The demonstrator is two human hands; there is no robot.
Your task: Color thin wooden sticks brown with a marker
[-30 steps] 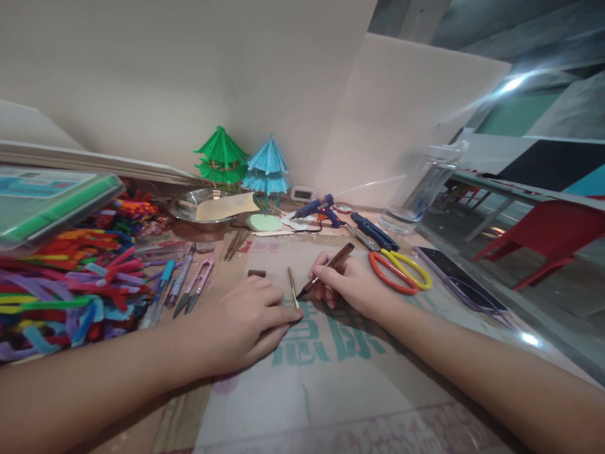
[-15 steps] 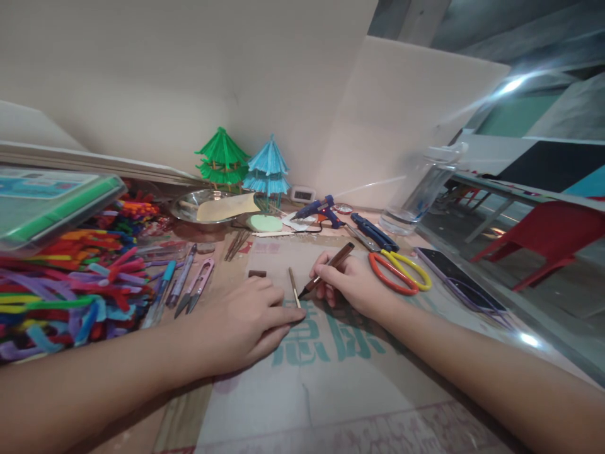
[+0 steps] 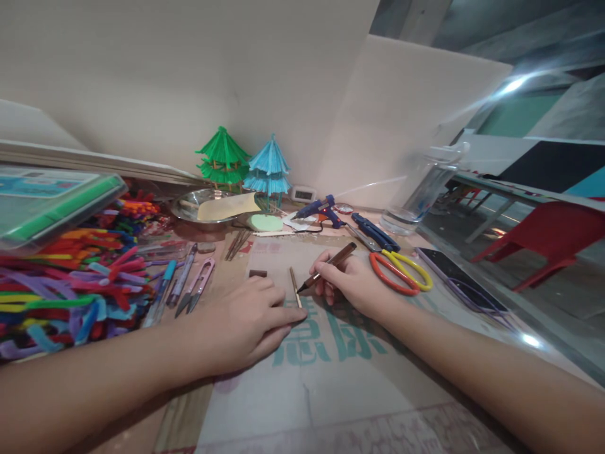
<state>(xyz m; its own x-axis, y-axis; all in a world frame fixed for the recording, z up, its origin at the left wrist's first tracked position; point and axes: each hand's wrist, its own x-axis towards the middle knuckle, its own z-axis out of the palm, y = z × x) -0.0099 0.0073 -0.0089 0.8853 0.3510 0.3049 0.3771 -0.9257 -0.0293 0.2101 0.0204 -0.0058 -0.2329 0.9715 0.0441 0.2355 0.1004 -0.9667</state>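
A thin wooden stick (image 3: pixel 292 280) lies on the printed sheet, brown over its far part and pale near its close end. With fingers bent and the index finger pointing right, my left hand (image 3: pixel 246 315) holds the stick down at that pale end. My right hand (image 3: pixel 345 277) is closed around a brown marker (image 3: pixel 338 256), whose dark tip touches or almost touches the stick. The marker's brown cap (image 3: pixel 258 273) lies just beyond my left hand. Scissors (image 3: pixel 394 272) with orange and yellow handles rest beside my right hand.
Colourful pipe cleaners (image 3: pixel 70 296) and a plastic case (image 3: pixel 57 202) fill the left side. Behind are a metal dish (image 3: pixel 184 214), green (image 3: pixel 222 154) and blue (image 3: pixel 269 164) tiered models, and a glue gun (image 3: pixel 321 211). A clear jug (image 3: pixel 416 189) and phone (image 3: pixel 458 277) stand right.
The marker tip has shifted slightly up and left along the stick with my right hand. My left hand stays at the stick's near end.
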